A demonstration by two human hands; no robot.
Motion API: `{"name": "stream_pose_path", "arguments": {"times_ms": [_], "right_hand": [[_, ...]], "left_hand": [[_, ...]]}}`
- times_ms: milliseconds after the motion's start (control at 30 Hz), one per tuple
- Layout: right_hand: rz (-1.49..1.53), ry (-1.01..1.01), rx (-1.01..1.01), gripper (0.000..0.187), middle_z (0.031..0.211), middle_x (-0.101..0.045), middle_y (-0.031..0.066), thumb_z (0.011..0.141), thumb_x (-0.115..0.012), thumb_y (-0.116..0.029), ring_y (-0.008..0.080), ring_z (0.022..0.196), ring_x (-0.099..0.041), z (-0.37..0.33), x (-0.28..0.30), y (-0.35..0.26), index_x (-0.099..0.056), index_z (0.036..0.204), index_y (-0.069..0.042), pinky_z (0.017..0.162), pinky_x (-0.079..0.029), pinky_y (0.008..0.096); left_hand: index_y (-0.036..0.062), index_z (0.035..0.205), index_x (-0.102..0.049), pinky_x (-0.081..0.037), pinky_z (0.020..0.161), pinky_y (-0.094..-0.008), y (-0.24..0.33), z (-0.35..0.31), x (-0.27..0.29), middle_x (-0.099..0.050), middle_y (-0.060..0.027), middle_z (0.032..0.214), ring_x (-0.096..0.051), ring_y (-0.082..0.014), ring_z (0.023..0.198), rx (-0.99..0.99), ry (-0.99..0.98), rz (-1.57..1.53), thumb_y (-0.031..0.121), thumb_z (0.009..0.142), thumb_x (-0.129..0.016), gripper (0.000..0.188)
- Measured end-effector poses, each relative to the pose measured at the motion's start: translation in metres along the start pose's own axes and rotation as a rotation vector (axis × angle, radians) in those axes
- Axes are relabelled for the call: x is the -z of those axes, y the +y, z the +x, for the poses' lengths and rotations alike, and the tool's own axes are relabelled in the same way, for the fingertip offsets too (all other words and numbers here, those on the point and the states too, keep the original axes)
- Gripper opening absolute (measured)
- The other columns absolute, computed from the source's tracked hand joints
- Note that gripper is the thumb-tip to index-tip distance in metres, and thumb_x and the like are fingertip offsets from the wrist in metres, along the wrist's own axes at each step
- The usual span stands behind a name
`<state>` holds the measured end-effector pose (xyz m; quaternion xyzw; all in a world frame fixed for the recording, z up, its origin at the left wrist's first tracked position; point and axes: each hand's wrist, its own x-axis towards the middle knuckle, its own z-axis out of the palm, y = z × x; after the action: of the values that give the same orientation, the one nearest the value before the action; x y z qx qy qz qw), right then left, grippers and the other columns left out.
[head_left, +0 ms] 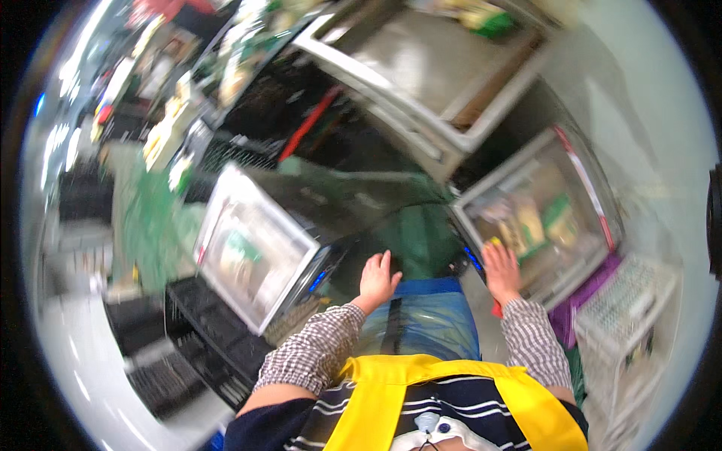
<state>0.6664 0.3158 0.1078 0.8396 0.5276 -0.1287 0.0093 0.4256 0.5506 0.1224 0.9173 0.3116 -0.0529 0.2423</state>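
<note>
Right hand flat at the right case's near rim, left hand free

The right hand [502, 269] lay palm-down at the near left edge of the right clear-topped case [583, 186], fingers straight and close together, nothing pinched. Fingertips overlapped the rim; blur hid whether they pressed or just hovered. Pale-and-green packs [529, 223] showed under the clear panel, just past the fingertips, right of the person's middle.

The left hand [378, 280] hung over the dark green surface [421, 229], thumb apart, fingers a little spread, no object in it. The left clear-topped case [280, 252], also with packs [242, 252] showing, stood well apart from it.

Handling call: flat, even contact on the frame looked better than pushing mid-panel, and fingers seemed safest kept on top, out of the seam. With the left hand empty, it could have steadied a second point on the rim. The blue wrapped bundle [432, 323] sat between body and cases, so leaning looked awkward; a square stance probably suited best.
</note>
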Motion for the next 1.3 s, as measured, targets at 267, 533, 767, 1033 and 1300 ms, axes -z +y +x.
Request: {"name": "stream_pose_path", "arguments": {"times_ms": [267,533,767,1033,1300], "right_hand": [[-0.09,0.073,0.078,0.057,0.141,-0.026,0.007,0.081,-0.052,-0.017,0.0265,0.132,-0.02,-0.019,-0.013,0.002,-0.031,0.133,-0.011,0.108,-0.015,0.0451],[-0.145,0.144,0.1,0.058,0.142,-0.024,0.0077,0.082,-0.052,-0.016,0.0269,0.132,-0.019,-0.018,-0.012,0.018,-0.028,0.134,-0.009,0.109,-0.014,0.0446],[-0.167,0.133,0.084,0.056,0.143,-0.024,0.0081,0.083,-0.05,-0.016,0.0273,0.132,-0.019,-0.016,-0.014,0.006,-0.029,0.134,-0.008,0.109,-0.013,0.0441],[-0.109,0.097,0.044,0.058,0.141,-0.026,0.0058,0.082,-0.051,-0.018,0.0243,0.132,-0.021,-0.016,-0.008,0.003,-0.028,0.135,-0.01,0.109,-0.014,0.0432],[-0.023,0.114,0.009,0.055,0.138,-0.032,0.0034,0.08,-0.054,-0.019,0.0229,0.129,-0.026,-0.014,0.004,0.004,-0.034,0.131,-0.013,0.107,-0.018,0.0424]], "left_hand": [[0.0002,0.122,-0.041,-0.04,0.089,-0.0409,-0.086,-0.119,0.023,-0.047,-0.0188,0.112,-0.045,-0.0344,0.106,0.506,0.134,-0.002,0.027,0.077,-0.063,0.057],[-0.0026,0.11,-0.05,-0.045,0.079,-0.0385,-0.125,-0.132,0.011,-0.057,-0.019,0.097,-0.055,-0.0319,0.09,0.859,0.339,-0.309,0.028,0.08,-0.06,0.044],[0.0034,0.127,-0.032,-0.05,0.072,-0.0429,-0.178,-0.128,0.016,-0.049,-0.0142,0.116,-0.053,-0.0263,0.099,1.355,0.529,-1.521,0.028,0.089,-0.05,0.049],[0.005,0.112,-0.048,-0.05,0.067,-0.0367,-0.179,-0.107,0.022,-0.058,-0.0089,0.091,-0.058,-0.0203,0.079,1.253,0.321,-1.389,0.028,0.09,-0.048,0.032],[0.0037,0.107,-0.053,-0.048,0.062,-0.0265,-0.121,-0.042,0.043,-0.062,-0.0064,0.09,-0.059,-0.0142,0.076,0.913,-0.046,-1.094,0.026,0.087,-0.054,0.03]]}}
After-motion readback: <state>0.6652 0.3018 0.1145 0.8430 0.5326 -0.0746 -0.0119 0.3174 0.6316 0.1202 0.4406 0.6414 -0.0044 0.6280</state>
